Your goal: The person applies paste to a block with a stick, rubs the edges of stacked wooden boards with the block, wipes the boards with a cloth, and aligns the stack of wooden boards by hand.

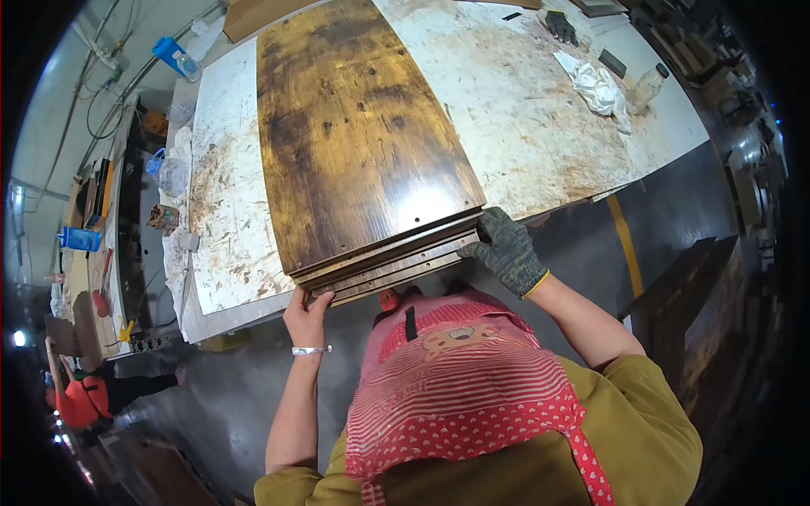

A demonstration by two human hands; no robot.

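A stack of dark brown wood-grain panels (363, 143) lies lengthwise on the worktable, its near end sticking out over the front edge. Small holes show in the top board and along the near edges. My bare left hand (305, 320) grips the stack's near left corner, thumb against the edge and fingers partly hidden under it. At the near right corner my right hand (509, 251), in a grey knitted glove, is closed round the panel edges with its thumb on the front. Which boards each hand holds is hard to tell.
The stained white worktable (523, 143) carries a crumpled white cloth (597, 88), a clear bottle (648, 87), a dark block (612, 63) and a dark glove (560, 28). Dark boards (692, 312) stand at right. A person in a red top (83, 403) works at far left.
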